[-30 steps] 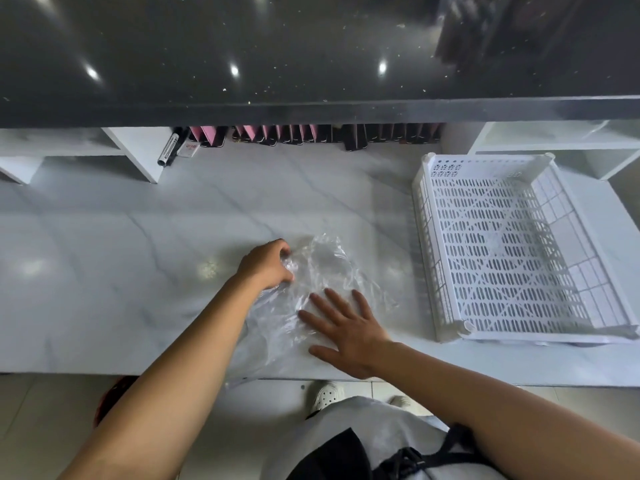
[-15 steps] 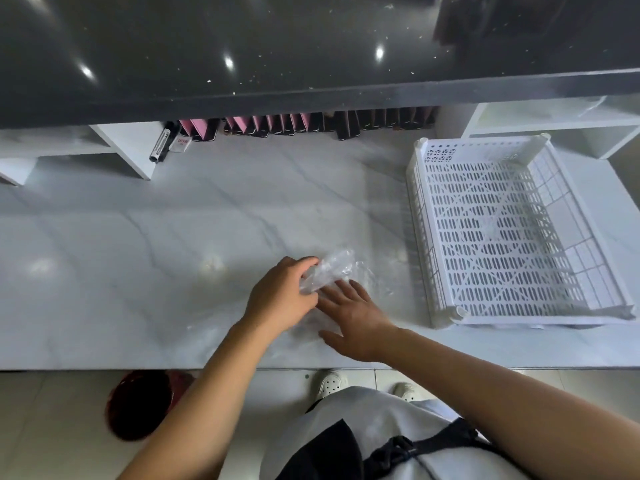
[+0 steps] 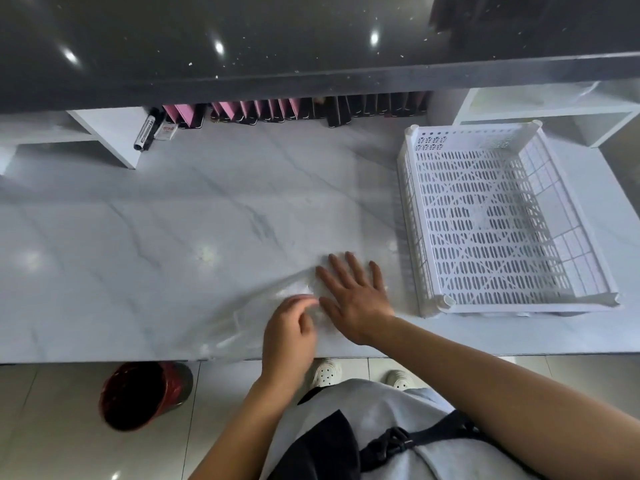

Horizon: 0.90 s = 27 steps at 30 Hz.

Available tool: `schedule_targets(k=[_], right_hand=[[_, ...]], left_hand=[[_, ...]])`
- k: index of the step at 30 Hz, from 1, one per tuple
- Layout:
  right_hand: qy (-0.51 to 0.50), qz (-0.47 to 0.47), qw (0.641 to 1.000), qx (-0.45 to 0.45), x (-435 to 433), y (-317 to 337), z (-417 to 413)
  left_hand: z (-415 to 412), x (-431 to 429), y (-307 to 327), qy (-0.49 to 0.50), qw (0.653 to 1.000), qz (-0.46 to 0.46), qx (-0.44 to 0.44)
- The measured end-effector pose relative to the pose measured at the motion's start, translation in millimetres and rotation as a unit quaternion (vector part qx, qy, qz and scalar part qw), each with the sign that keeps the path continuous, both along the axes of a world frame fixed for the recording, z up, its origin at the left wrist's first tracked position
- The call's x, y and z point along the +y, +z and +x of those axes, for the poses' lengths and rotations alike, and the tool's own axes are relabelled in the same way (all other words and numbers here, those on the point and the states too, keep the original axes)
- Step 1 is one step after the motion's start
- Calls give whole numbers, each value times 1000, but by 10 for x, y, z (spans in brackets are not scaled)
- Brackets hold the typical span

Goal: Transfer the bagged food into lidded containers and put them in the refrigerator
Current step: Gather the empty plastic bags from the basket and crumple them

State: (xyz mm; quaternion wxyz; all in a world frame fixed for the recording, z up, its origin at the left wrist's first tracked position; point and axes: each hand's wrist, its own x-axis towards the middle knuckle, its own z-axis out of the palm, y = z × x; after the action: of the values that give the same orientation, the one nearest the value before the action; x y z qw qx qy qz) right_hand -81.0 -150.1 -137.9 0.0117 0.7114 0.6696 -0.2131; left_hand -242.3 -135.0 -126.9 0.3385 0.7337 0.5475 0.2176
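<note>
Clear plastic bag [image 3: 251, 306] flat at the near edge of the marble counter [image 3: 173, 220], right hand [image 3: 356, 299] pressing it with spread fingers, left hand [image 3: 289, 329] pinching its film, white basket [image 3: 410, 220] at right

basket [image 3: 505, 216] blocks right — counter [image 3: 156, 237] left open

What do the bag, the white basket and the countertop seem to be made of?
Bag: thin clear plastic film, see-through and wrinkled. Basket: rigid white plastic, probably moulded, with slotted walls. Countertop: glossy marble-look stone or laminate, grey veins, light reflections.
</note>
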Motion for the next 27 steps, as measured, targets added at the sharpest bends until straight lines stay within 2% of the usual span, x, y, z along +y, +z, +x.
schedule_targets(k=[2,4,7,10,15,20,27], right_hand=[[9,-3,999,-37,-30,-157,14],[9,1,999,-53,-52,-198,17],[10,1,998,-63,-51,-208,4],[8,14,999,-50,-63,-211,12],[0,37,999,-38,-87,-243,57],[-53,54,996,-41,-124,-283,159],[-70,49,996,-37,-145,-281,167]], left_hand=[[46,106,79,75,995,71,-11],[150,228,49,74,992,99,15],[279,231,-197,31,987,84,132],[229,138,-439,5,967,82,241],[-2,114,-513,4,947,62,315],[-392,106,-522,42,942,43,330],[-707,41,-459,39,937,51,343]])
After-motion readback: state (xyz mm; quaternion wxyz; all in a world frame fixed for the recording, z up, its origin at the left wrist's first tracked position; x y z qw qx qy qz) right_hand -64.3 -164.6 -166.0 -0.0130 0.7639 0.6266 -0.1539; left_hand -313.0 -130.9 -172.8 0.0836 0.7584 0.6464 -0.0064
